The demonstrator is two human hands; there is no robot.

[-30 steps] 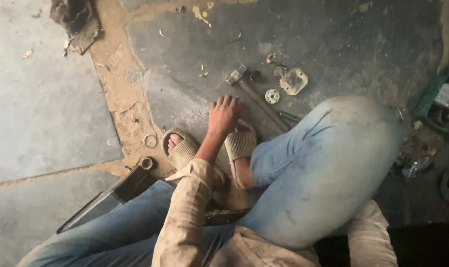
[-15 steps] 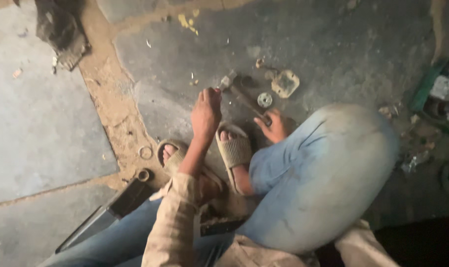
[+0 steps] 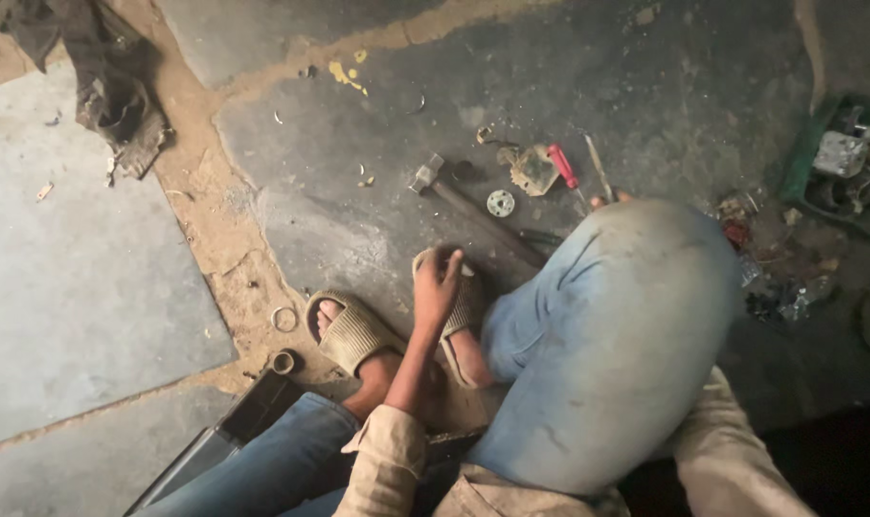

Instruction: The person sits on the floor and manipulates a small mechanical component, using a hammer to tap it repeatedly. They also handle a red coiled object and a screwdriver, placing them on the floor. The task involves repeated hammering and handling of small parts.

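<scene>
1. Faded blue jeans (image 3: 607, 335), dusty, with small dark marks.
2. Beige long sleeves (image 3: 387, 464), cuffs loose and creased.
3. Tan ribbed slide sandals (image 3: 353, 330) on bare feet.

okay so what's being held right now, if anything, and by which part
The left hand holds nothing; it rests on the right sandal. The right hand is mostly hidden behind the knee, so its grip cannot be told.

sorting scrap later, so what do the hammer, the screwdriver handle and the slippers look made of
Hammer: dull grey metal head, dark handle, likely wood or steel, unclear. Screwdriver handle: glossy red, probably plastic. Slippers: ribbed tan, looks like soft rubber or foam. The left hand rests on one slipper.
</scene>
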